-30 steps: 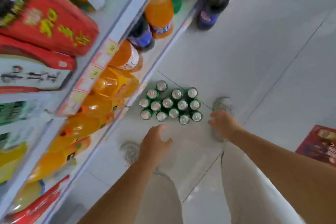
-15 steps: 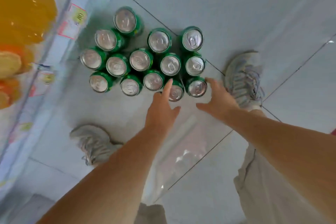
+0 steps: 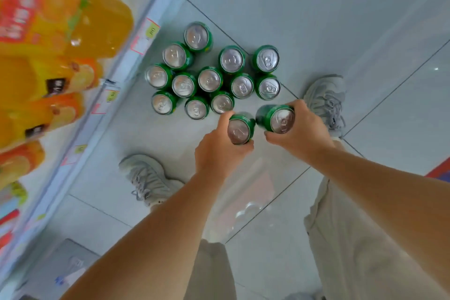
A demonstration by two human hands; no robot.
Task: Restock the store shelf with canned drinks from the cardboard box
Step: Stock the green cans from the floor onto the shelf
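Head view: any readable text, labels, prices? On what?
No text reads cleanly.
Digits on shelf price tags: too blurred to read.
White characters on red bottle label: blurred.
Print on dark bottle labels: blurred.
Side print on green cans: too small to read.

- Pale grey floor tiles [image 3: 341,19], glossy, crossed by dark grout lines.
- Store shelf [image 3: 161,0] along the left, its pale rail bearing price tags [image 3: 146,36].
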